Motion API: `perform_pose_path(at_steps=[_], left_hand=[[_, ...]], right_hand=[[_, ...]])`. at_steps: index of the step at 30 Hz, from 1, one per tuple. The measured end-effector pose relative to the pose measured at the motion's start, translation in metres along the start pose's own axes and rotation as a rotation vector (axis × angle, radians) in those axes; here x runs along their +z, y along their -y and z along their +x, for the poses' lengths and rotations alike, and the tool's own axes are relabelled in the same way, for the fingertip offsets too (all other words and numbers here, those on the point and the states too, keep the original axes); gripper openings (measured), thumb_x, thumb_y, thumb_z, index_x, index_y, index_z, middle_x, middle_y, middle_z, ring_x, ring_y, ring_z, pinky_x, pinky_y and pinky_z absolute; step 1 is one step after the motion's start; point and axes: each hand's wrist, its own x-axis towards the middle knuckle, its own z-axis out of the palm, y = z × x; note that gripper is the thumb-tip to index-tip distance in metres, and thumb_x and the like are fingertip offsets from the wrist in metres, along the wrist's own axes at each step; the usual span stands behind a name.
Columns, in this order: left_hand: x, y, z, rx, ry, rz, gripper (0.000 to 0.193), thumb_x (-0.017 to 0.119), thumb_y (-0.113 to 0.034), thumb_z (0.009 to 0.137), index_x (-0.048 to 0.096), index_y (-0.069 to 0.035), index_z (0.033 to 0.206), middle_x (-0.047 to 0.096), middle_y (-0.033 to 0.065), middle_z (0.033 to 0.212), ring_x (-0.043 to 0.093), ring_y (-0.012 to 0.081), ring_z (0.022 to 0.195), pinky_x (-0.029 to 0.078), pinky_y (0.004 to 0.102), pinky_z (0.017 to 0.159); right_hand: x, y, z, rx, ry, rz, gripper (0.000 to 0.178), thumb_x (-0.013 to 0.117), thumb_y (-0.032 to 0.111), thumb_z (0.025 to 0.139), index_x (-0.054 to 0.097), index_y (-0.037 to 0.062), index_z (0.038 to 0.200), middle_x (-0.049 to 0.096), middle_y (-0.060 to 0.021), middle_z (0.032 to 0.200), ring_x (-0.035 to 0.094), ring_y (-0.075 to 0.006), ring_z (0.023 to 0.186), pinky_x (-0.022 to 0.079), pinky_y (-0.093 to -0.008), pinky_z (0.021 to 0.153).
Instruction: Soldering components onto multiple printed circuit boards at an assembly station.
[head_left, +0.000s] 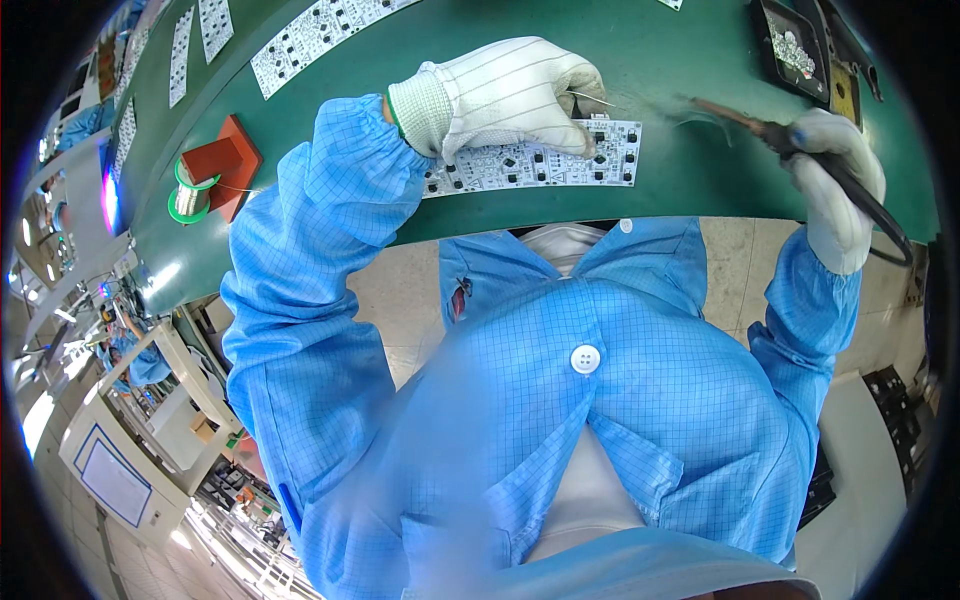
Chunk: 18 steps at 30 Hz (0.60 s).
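My left grip (515,95) pinches thin wire (594,98), circuit board (612,162) beneath; right grip (838,175) holds soldering iron (735,115), tip apart from board. Hasty leftward swing, tip hot, could scorch left grip.

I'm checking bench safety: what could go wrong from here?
The iron in the right hand points toward the left hand, which holds thin wire, so a slip might burn it. The board lies near the edge of the table closest to the person, so a careless sleeve could perhaps knock it off.
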Motion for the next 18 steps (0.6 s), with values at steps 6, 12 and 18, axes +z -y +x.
perform_pose_path(at_steps=[6,12,18], left_hand=[[0.003,-0.007,-0.004,0.014,-0.025,0.047,0.038,0.077,-0.029,0.075,0.068,-0.005,0.103,0.069,0.0120,0.084,0.066,0.0236,0.076,0.053,0.0334,0.069],[-0.005,-0.045,-0.039,0.061,-0.131,0.008,0.015,0.069,-0.021,0.078,0.068,-0.007,0.085,0.066,0.0157,0.077,0.066,0.0328,0.071,0.054,0.0377,0.064],[-0.099,-0.034,-0.162,0.439,-0.443,-0.303,0.025,0.068,-0.011,0.081,0.064,-0.001,0.104,0.065,0.0143,0.087,0.064,0.0273,0.077,0.052,0.0356,0.070]], right_hand=[[0.016,-0.049,-0.020,-0.063,-0.635,-0.081,0.019,0.063,0.000,0.089,0.063,-0.0070,0.107,0.068,-0.0171,0.100,0.066,-0.0182,0.088,0.052,-0.0272,0.079],[0.009,-0.043,-0.010,0.067,-0.647,-0.139,0.018,0.064,0.004,0.091,0.063,-0.0017,0.107,0.068,-0.0137,0.102,0.067,-0.0166,0.088,0.053,-0.0277,0.078],[-0.007,-0.011,0.050,0.118,-0.533,0.042,0.035,0.061,0.020,0.095,0.062,0.0030,0.125,0.067,-0.0058,0.088,0.058,-0.0095,0.070,0.048,-0.0239,0.065]])
